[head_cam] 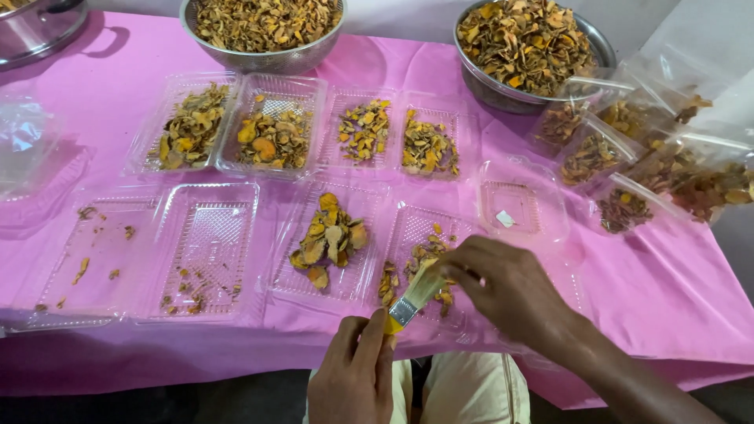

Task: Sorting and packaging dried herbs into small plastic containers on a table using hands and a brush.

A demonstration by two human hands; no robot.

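Brush (414,297), a small flat one with a yellow handle, metal ferrule and pale bristles, sits at the near edge of the pink tablecloth (118,102), held low over a clear plastic tray (416,235). Left hand (353,377) is closed around the handle from below. Right hand (506,286) is curled, fingertips pinching something at the bristle tips; what it holds is too small to tell. Judgement: sound practice is to keep the bristles above the tray so loosened dust falls inside it, and to stroke lightly, since the dried yellow-brown slices (330,239) look brittle. Surroundings: a second row of filled trays (275,126) lies further back; two nearly bare trays (204,251) with crumbs lie to the left; an unfilled tray (518,204) lies just beyond the right hand. Two metal bowls (267,31) heaped with slices stand at the far edge, and filled clear bags (628,157) crowd the right side, limiting room for the right elbow.
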